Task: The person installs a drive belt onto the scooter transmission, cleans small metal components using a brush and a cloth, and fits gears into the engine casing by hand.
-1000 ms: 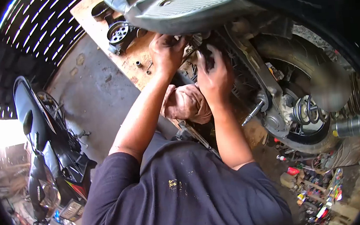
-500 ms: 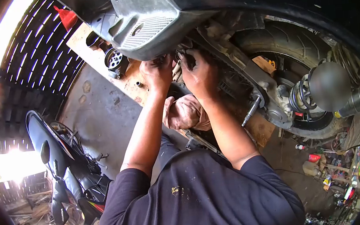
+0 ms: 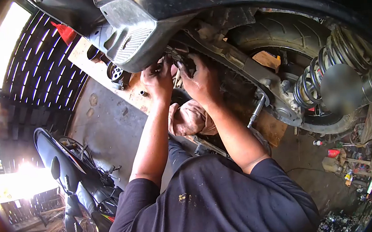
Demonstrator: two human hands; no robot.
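Both hands reach up beneath the scooter's grey footboard panel (image 3: 137, 43). My left hand (image 3: 158, 84) is closed with curled fingers beside the panel's lower edge; what it grips is in shadow. Close to its right, my right hand (image 3: 201, 83) bends its thumb and fingers around a small dark part that I cannot make out. Just below the hands lies a crumpled, stained pink rag (image 3: 190, 119). A round metal part with holes (image 3: 115, 72) rests on the wooden board (image 3: 132, 94) to the left, and a small metal sleeve (image 3: 143, 93) stands nearer my left wrist.
On the right are the scooter's rear tyre (image 3: 271, 31), a coil spring (image 3: 309, 81) and a ratchet-like metal tool (image 3: 256, 112) hanging at the swingarm. A second motorcycle (image 3: 73, 170) stands at left. A red funnel (image 3: 64, 33) is by the slatted wall. Clutter (image 3: 354, 167) covers the lower right floor.
The view has shifted slightly, so the scooter sits further left. My right hand has turned a little, its thumb now more upright beside the left fingers. Both hands stay under the footboard.
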